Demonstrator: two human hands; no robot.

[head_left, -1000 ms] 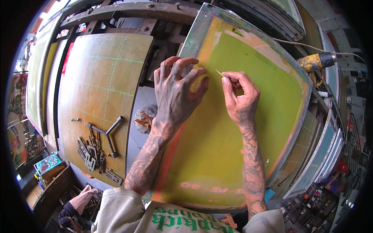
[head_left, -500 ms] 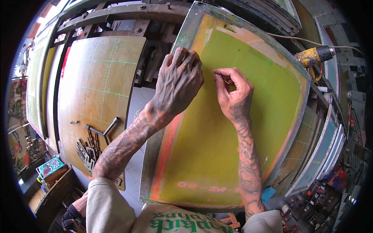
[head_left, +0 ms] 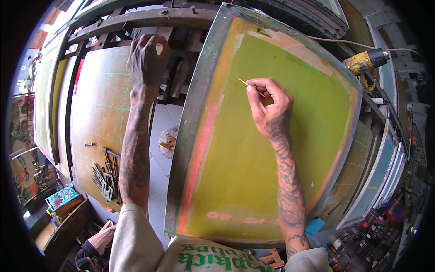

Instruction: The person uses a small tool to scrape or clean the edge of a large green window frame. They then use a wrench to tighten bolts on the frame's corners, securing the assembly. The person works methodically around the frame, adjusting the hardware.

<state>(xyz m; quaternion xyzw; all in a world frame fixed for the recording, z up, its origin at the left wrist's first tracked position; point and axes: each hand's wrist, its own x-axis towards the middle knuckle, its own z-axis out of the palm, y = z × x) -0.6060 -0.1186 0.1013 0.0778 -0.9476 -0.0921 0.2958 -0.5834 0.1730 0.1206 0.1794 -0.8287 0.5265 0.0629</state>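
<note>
A large screen-printing frame [head_left: 180,181] with an olive-green coated mesh [head_left: 235,167] lies in front of me. My right hand [head_left: 272,102] is over its upper half, thumb and forefinger pinching a thin pale stick like a toothpick [head_left: 243,82], whose tip points up and left. My left hand [head_left: 147,63] is off to the left of the frame, above the far edge of a board with green grid lines [head_left: 102,104]. Its fingers are curled closed, and a small cream-coloured thing [head_left: 159,49] shows at the thumb side. I cannot make out what that is.
On the gridded board lie a bolt [head_left: 89,144] and several metal tools [head_left: 105,177], partly behind my left forearm. Metal rails [head_left: 140,22] run along the back. A yellow and black power tool [head_left: 366,62] sits at the right. Below, a plastic bag [head_left: 167,141] rests on the tiles.
My left hand has swung left and away from the right hand, off the screen. The thin stick now shows clearly in my right fingers, which have barely moved.
</note>
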